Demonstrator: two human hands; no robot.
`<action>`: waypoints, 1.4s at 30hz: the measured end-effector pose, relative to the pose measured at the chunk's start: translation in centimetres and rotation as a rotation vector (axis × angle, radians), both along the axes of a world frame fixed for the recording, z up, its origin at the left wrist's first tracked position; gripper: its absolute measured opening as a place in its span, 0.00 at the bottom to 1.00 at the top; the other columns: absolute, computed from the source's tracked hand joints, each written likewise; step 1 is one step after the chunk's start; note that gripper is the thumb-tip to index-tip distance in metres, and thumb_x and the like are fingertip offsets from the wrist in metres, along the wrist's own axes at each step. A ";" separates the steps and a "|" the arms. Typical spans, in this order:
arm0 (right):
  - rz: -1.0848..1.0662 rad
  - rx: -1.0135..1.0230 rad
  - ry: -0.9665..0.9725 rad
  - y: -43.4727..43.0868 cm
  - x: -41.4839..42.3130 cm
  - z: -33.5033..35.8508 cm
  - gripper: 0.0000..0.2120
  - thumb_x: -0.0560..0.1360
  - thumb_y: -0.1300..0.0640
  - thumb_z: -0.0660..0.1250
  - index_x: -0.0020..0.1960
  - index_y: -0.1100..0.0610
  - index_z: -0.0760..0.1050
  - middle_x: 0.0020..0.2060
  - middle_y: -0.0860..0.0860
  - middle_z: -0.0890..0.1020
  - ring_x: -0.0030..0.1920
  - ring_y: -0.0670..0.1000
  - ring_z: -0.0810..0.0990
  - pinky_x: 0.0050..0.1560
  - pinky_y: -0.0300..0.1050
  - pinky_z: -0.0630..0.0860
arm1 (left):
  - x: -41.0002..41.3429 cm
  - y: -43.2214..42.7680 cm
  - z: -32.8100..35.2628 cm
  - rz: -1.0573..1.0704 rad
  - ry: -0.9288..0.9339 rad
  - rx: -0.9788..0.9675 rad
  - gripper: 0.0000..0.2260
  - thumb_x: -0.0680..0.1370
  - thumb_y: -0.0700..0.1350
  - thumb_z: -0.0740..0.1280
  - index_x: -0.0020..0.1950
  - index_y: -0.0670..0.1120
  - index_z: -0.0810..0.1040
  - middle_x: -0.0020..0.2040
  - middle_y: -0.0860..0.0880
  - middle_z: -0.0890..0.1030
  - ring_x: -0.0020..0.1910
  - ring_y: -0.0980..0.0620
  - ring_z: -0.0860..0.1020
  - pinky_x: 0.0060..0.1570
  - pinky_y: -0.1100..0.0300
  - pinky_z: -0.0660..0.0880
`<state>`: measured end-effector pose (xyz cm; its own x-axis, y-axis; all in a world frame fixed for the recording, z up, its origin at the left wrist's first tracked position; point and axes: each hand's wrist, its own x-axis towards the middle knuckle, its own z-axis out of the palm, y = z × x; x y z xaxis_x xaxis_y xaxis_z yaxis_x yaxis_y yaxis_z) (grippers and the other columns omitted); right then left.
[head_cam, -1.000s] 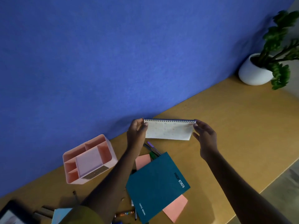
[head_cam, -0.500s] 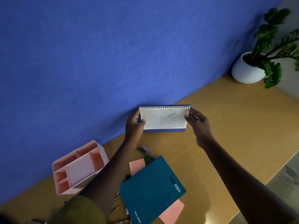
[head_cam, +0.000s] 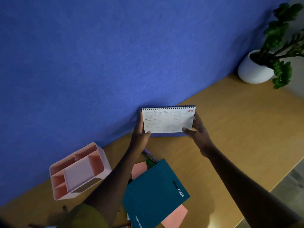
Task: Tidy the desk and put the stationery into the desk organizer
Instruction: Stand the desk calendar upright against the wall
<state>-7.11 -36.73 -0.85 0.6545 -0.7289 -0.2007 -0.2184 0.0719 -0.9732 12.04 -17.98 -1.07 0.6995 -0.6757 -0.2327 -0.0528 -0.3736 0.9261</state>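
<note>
Here the left hand (head_cam: 139,130) and right hand (head_cam: 199,131) pinch the side edges of the desk calendar (head_cam: 167,120) (upright, by the wall (head_cam: 115,63)). Open desk (head_cam: 238,129) runs rightward to the plant (head_cam: 256,69).

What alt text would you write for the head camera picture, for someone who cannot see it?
A left hand and a right hand hold a 2026 desk calendar upright by its sides, near the blue wall behind a wooden desk. A teal notebook, pink sticky notes and pens lie nearer, a pink desk organizer to the left, a potted plant far right.
</note>
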 end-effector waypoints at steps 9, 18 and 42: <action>0.122 0.075 0.148 0.1 -0.6 -3.2 0.43 0.77 0.68 0.73 0.81 0.37 0.61 0.68 0.40 0.78 0.70 0.51 0.77 0.61 0.55 0.83 | -1.0 1.1 -3.3 -0.085 -0.026 0.124 0.50 0.78 0.29 0.60 0.84 0.68 0.38 0.83 0.59 0.63 0.77 0.56 0.68 0.63 0.58 0.80; 0.198 0.110 0.318 -1.8 -0.2 -4.2 0.38 0.80 0.70 0.65 0.81 0.42 0.59 0.62 0.44 0.79 0.59 0.51 0.80 0.50 0.52 0.82 | 0.0 0.9 -4.4 -0.184 0.035 0.179 0.55 0.74 0.26 0.58 0.81 0.73 0.34 0.82 0.67 0.54 0.65 0.49 0.77 0.45 0.53 0.86; 0.039 0.062 0.255 -0.3 1.4 -4.5 0.32 0.76 0.34 0.74 0.76 0.40 0.69 0.63 0.39 0.82 0.62 0.48 0.82 0.48 0.56 0.85 | 2.7 3.6 -4.3 -0.119 -0.027 0.366 0.47 0.77 0.30 0.57 0.86 0.63 0.39 0.60 0.55 0.76 0.48 0.54 0.79 0.40 0.55 0.76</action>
<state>-5.72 -37.06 -5.40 0.6045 -0.6854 -0.4060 -0.4597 0.1161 -0.8805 14.73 -14.38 -5.38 0.6303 -0.6284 -0.4560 -0.1386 -0.6689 0.7303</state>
